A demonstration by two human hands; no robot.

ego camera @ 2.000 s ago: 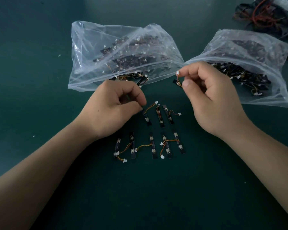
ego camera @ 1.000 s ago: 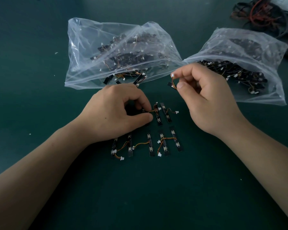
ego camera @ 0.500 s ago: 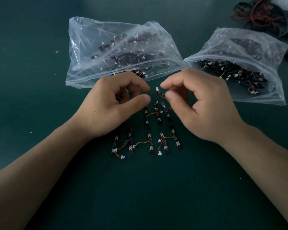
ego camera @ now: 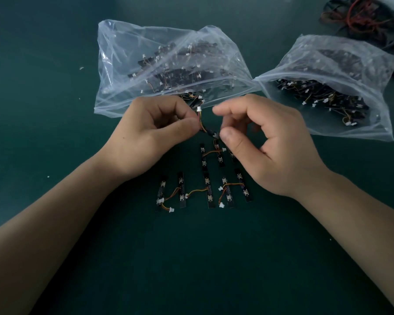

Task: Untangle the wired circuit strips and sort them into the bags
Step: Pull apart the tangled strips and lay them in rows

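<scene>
Left hand (ego camera: 146, 135), right hand (ego camera: 275, 151): both grips pinched on one wired strip (ego camera: 208, 132). Bag (ego camera: 168, 60) at 11 o'clock, second bag (ego camera: 341, 71) at 2; laid-out strips (ego camera: 208, 192) at 6, on worktop (ego camera: 55, 87).

The left hand (ego camera: 150, 135) and right hand (ego camera: 271, 146) hold one wired strip (ego camera: 208, 131) between them above the dark green surface (ego camera: 55, 223). The left fingers (ego camera: 184, 128) pinch its wire below the white connector (ego camera: 199, 109), and the right thumb and a finger pinch its black end. Loose strips (ego camera: 208, 193) lie in two rows beneath. Behind, the left bag (ego camera: 127, 64) and right bag (ego camera: 373, 71), both clear, hold many strips. A cable tangle (ego camera: 362, 21) lies at far right.
</scene>
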